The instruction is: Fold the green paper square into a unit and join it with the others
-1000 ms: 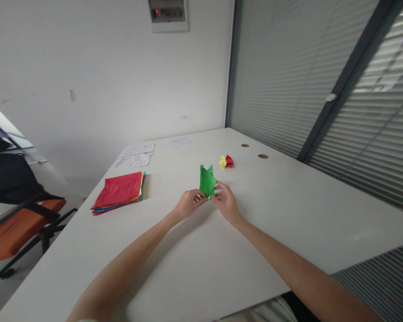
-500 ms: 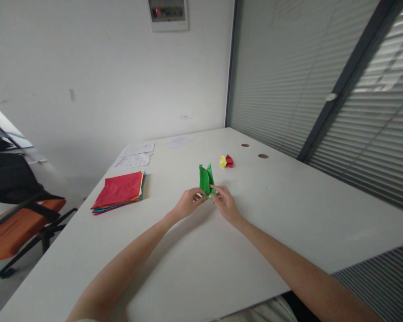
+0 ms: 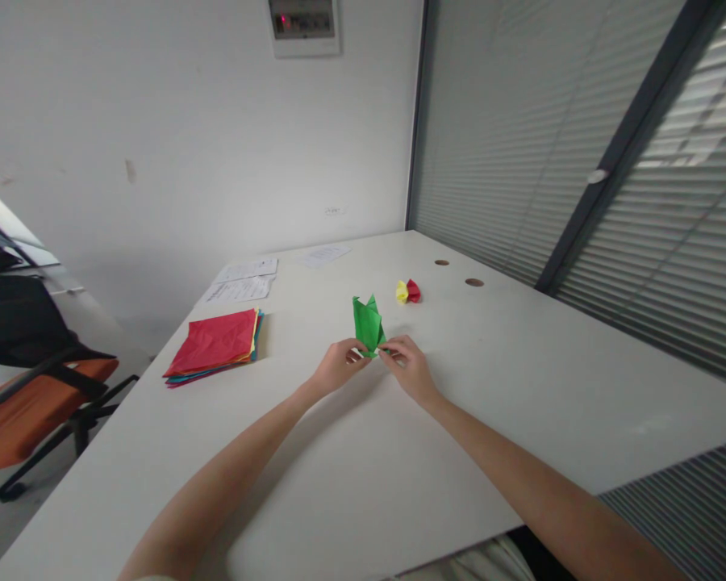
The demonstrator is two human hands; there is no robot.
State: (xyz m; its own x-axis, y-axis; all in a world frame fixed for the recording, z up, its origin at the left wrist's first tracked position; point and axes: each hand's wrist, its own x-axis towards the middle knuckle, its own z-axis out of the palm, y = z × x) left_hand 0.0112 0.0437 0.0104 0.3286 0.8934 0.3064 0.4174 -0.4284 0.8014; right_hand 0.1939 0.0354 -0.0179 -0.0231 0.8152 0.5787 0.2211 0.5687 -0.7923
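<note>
A piece of green paper [image 3: 368, 321], folded and creased with pointed upper corners, stands up between my hands over the middle of the table. My left hand [image 3: 340, 365] pinches its lower left edge between thumb and fingers. At the lower right edge, the thumb and fingers of my right hand [image 3: 409, 368] are closed on the same paper. The fingertips hide part of its bottom edge. Beyond it, to the right, lies a small crumpled yellow and red paper piece [image 3: 408, 291].
A stack of coloured paper sheets [image 3: 214, 343], red on top, lies to the left on the white table [image 3: 315, 500]. Behind it are printed sheets [image 3: 242, 282]. Two round holes [image 3: 474, 282] pierce the tabletop at right. An orange office chair [image 3: 42, 403] stands beyond the left edge.
The green paper has tipped a little to the left, and its right flap has closed in. My right fingers have slid down toward its lower edge. My left hand has hardly moved.
</note>
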